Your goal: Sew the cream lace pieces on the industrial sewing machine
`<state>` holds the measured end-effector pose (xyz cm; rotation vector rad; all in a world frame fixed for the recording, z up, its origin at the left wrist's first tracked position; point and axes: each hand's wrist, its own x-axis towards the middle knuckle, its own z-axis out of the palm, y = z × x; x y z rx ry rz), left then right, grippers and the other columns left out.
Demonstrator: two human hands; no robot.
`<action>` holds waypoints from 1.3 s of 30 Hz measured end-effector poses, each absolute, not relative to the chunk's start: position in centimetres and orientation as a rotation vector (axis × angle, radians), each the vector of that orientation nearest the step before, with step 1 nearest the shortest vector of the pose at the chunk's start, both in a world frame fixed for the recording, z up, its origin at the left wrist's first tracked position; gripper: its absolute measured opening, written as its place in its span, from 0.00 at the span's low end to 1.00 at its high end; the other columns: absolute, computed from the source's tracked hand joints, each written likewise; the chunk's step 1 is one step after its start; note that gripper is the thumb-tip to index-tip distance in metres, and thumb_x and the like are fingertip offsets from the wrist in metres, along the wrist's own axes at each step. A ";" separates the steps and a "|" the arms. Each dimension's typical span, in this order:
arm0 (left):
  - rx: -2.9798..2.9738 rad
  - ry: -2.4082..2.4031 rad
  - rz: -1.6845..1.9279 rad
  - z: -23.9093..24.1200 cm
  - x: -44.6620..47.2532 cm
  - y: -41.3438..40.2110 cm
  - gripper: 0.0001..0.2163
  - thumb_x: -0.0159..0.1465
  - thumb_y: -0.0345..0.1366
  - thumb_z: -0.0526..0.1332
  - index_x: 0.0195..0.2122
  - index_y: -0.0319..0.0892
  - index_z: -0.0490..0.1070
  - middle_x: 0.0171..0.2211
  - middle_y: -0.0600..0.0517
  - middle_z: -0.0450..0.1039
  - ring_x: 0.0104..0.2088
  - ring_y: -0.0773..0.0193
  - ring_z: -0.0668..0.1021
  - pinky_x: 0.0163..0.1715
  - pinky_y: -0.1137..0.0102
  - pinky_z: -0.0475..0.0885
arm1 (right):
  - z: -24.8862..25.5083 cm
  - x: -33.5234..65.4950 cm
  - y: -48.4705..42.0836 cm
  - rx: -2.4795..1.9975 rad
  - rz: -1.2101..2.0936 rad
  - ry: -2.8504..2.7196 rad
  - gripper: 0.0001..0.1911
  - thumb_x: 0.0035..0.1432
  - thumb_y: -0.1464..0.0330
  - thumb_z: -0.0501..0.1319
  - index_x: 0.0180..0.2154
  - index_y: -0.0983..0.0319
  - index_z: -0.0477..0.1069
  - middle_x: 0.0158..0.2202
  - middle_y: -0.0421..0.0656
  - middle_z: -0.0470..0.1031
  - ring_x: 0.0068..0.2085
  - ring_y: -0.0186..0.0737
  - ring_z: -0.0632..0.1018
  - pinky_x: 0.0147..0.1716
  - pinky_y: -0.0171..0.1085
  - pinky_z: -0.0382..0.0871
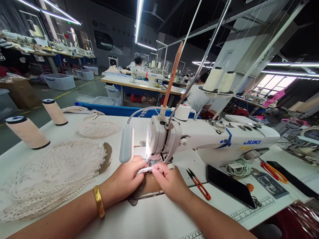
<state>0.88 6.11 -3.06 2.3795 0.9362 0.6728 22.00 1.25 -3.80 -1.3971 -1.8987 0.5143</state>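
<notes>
Both hands meet at the needle area of a white sewing machine (161, 136). My left hand (129, 174), with a gold bracelet on the wrist, pinches one end of a narrow strip of eyelet lace trim (144, 170). From the other side, my right hand (169, 181) has thumb and fingers closed on the same strip. The machine's needle and foot are partly hidden behind the fingers. Beneath the hands lies a brown patch (151, 186) of the machine bed. To the left sits a stack of cream lace pieces (54, 169).
Thread snips (198, 184), a black phone (229, 186) and a coil of pale cord (238, 167) lie to the right. Two cream thread cones, one a large cone (27, 132), stand at the left. A lamp (127, 144) hangs beside the machine head. Another person (196, 96) sits beyond.
</notes>
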 end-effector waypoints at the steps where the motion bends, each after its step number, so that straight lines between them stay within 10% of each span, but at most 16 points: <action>1: 2.356 0.957 0.677 -3.1 0.9 6.3 0.13 0.64 0.29 0.53 0.39 0.45 0.78 0.39 0.50 0.78 0.41 0.57 0.79 0.43 0.66 0.76 | -3.8 22.0 1.3 -1.399 0.539 -1.884 0.16 0.72 0.63 0.56 0.33 0.58 0.78 0.22 0.36 0.69 0.26 0.37 0.69 0.26 0.34 0.59; 10: 2.375 0.962 0.709 -2.8 1.1 6.4 0.12 0.64 0.28 0.53 0.33 0.44 0.77 0.37 0.51 0.77 0.38 0.59 0.78 0.39 0.68 0.75 | -3.6 21.8 1.2 -1.384 0.682 -1.830 0.15 0.69 0.62 0.54 0.28 0.58 0.68 0.21 0.34 0.59 0.26 0.36 0.63 0.26 0.34 0.54; 20: 2.623 0.781 0.779 -3.3 0.4 4.8 0.16 0.67 0.25 0.54 0.42 0.47 0.81 0.38 0.49 0.76 0.37 0.58 0.76 0.37 0.65 0.69 | -4.4 23.8 0.8 -1.163 0.140 -2.405 0.11 0.70 0.72 0.53 0.34 0.59 0.70 0.31 0.40 0.77 0.32 0.38 0.74 0.33 0.38 0.57; 39: 2.907 0.726 0.758 -2.2 0.4 4.2 0.17 0.74 0.24 0.50 0.35 0.42 0.77 0.33 0.51 0.79 0.32 0.60 0.77 0.38 0.62 0.67 | -4.9 24.2 0.9 -1.262 -0.112 -2.436 0.09 0.69 0.74 0.55 0.40 0.59 0.72 0.30 0.40 0.75 0.32 0.42 0.71 0.34 0.40 0.54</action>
